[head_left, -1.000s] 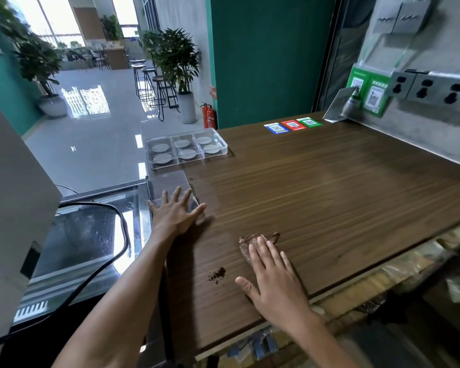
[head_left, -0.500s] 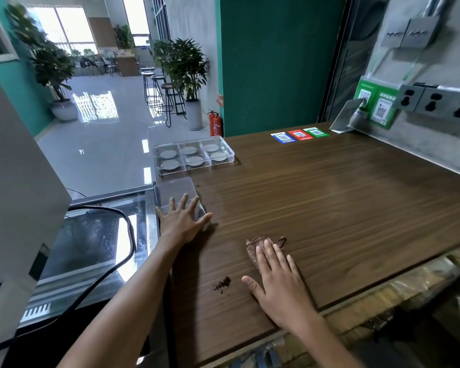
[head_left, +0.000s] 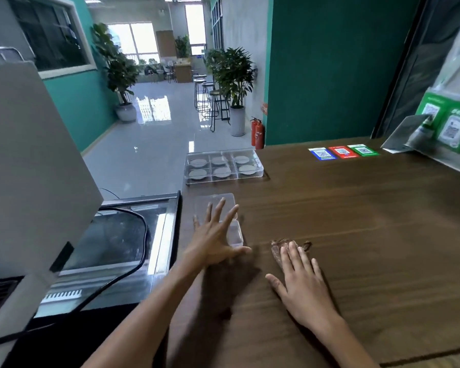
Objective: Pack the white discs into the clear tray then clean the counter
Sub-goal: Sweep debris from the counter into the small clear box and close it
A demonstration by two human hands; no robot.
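Observation:
The clear tray (head_left: 260, 169) sits at the far left corner of the wooden counter (head_left: 361, 224), with several white discs (head_left: 221, 171) lying one per compartment. Nearer me, a clear flat lid (head_left: 225, 204) lies by the counter's left edge. My left hand (head_left: 213, 241) is spread over its near half, fingers straight and splayed. To the right, my right hand (head_left: 303, 286) lies flat, fingertips pressing on a crumpled brown cloth (head_left: 276, 248). Neither hand grips anything.
A glass-topped cabinet (head_left: 117, 243) with a black cable (head_left: 141, 235) adjoins the counter's left edge, beside a white machine (head_left: 24, 168). Three coloured QR stickers (head_left: 343, 151) lie at the counter's back. Green QR signs (head_left: 449, 126) stand on the right wall.
The view has tilted up and come closer. My left hand's fingers have spread wider over the lid. My right hand stays flat on the brown cloth.

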